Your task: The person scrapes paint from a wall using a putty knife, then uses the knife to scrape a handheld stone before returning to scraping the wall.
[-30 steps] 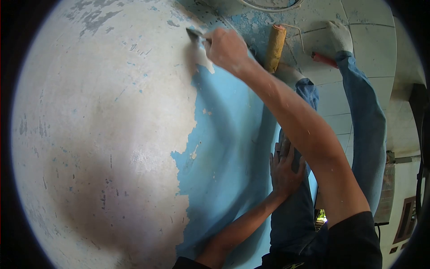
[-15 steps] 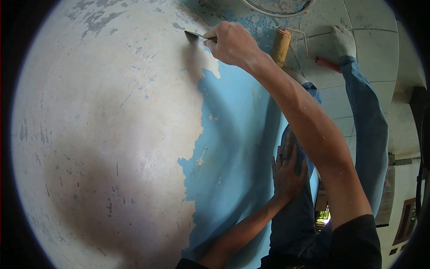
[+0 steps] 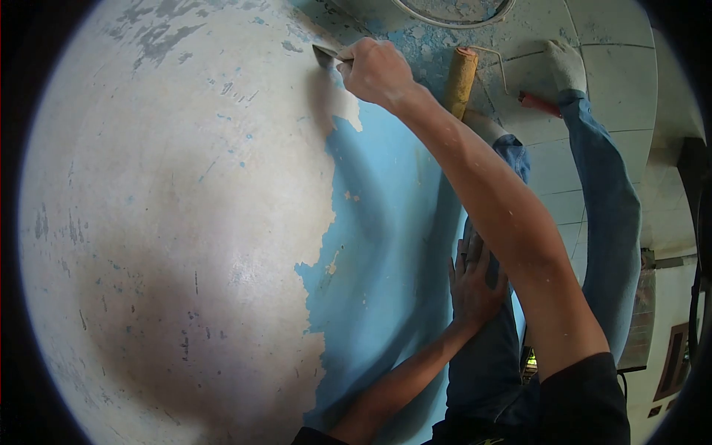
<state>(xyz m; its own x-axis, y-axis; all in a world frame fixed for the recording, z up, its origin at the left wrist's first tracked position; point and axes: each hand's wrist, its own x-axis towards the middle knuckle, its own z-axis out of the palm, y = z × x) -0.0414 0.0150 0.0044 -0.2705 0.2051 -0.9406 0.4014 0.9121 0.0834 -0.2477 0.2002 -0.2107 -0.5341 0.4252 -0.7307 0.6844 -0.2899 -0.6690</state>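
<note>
- Scraper (image 3: 323, 57) is held near the upper middle of the frame, its dark blade at the pale wall (image 3: 222, 185); whether the edge touches cannot be told.
- By judgement, it should handle as light and stiff, with a thin edge; it is best taken by the handle, behind the blade.
- The handle is gripped by the curled fingers of the right hand (image 3: 377, 73), and mostly hidden by them.
- The left hand (image 3: 475, 289) is laid on a trouser leg (image 3: 483, 363) right of centre, fingers extended, with no tool seen in it.
- The wall is marked by grey patches at upper left and blue specks; a ragged border is formed with the blue area (image 3: 382, 200) at centre.
- At upper right, a yellow paint roller (image 3: 461, 83) is seen on the tiled floor (image 3: 615, 81), below a round rim (image 3: 456, 24) cut off by the top edge; flakes are scattered nearby.
</note>
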